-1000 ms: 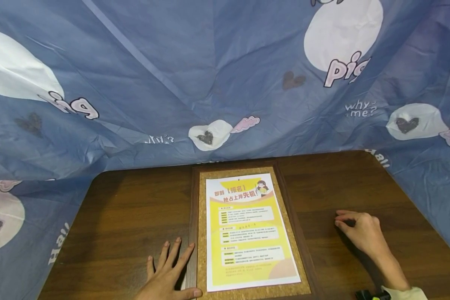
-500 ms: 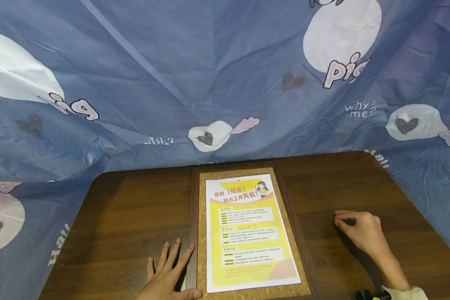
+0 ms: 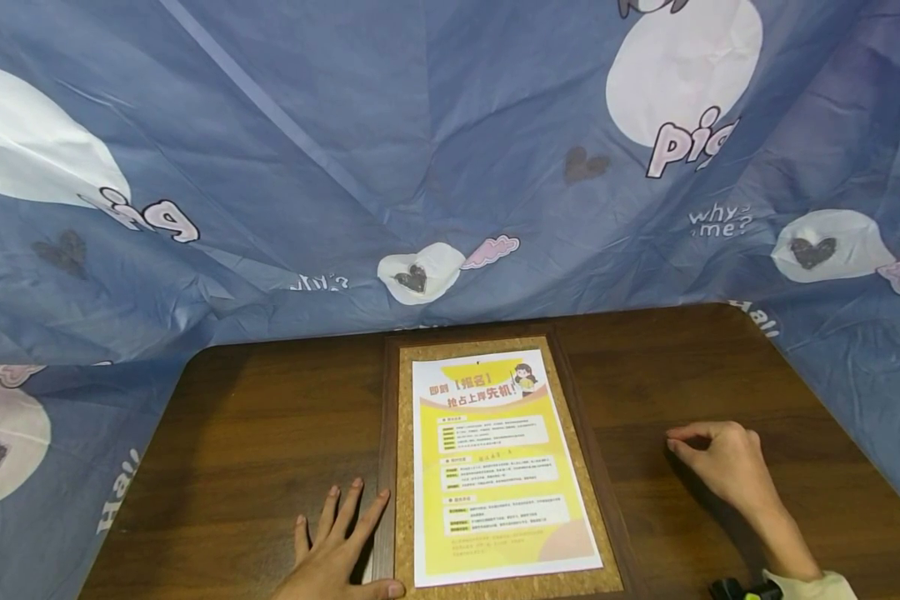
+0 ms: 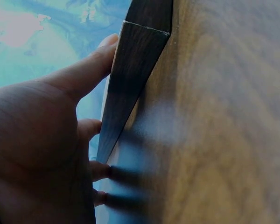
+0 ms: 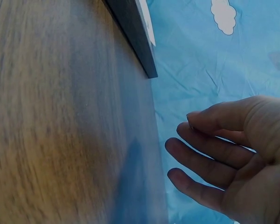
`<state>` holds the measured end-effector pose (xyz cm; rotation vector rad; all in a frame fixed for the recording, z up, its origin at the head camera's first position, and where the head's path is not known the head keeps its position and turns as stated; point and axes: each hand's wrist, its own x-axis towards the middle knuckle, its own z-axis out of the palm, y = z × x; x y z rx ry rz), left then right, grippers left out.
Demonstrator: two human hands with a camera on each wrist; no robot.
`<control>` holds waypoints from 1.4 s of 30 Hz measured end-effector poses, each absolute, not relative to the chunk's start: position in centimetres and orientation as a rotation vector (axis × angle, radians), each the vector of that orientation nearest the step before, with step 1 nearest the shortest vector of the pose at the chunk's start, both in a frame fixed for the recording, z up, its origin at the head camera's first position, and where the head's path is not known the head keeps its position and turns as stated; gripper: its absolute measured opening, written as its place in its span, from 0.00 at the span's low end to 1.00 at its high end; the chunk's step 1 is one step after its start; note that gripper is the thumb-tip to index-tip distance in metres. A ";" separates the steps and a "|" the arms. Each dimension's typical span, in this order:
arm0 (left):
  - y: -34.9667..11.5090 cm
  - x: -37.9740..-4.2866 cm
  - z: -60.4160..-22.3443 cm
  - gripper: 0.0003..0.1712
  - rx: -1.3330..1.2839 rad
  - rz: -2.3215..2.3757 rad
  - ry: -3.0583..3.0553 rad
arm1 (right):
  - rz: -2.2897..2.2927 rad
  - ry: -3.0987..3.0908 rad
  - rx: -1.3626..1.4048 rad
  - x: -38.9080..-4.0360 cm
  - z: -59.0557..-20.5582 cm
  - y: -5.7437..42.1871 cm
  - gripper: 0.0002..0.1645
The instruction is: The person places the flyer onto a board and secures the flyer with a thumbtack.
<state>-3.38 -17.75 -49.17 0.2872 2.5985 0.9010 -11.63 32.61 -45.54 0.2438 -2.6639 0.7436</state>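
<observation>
Left hand (image 3: 330, 550) is bracing the lower left side of the framed corkboard (image 3: 611, 575); fingers are spreading wide, the thumb lying over the frame (image 3: 599, 492), the index tip reaching its outer edge. In the left wrist view the remaining fingers are coming down beside the frame's side wall. Right hand (image 3: 727, 467) is hovering over the table (image 3: 270, 400), right of the board and well apart from it. Its thumb and index finger are bending together, tips almost meeting, other fingers curving loosely; can't tell whether they're pinching something tiny.

Board is lying mid-table, its far end near the table's back edge. Yellow-and-white poster (image 3: 502, 467) is lying on the cork, covering most of it, with cork showing on every side. Small dark dot (image 3: 477, 362) is showing at its top centre; too small to identify. Pale cuff (image 3: 813, 587) and something black and green (image 3: 735, 591) are showing at the right wrist. Blue printed cloth (image 3: 345, 125) is hanging behind.
</observation>
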 end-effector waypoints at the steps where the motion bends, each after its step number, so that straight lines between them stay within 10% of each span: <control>1: -17.8 -3.4 -49.3 0.62 0.289 0.905 2.604 | 0.738 -2.660 0.245 -11.7 -45.5 32.6 0.07; 42: -17.6 -3.3 -48.3 0.61 0.297 0.871 2.593 | 0.795 -2.710 0.300 -12.4 -44.8 31.7 0.04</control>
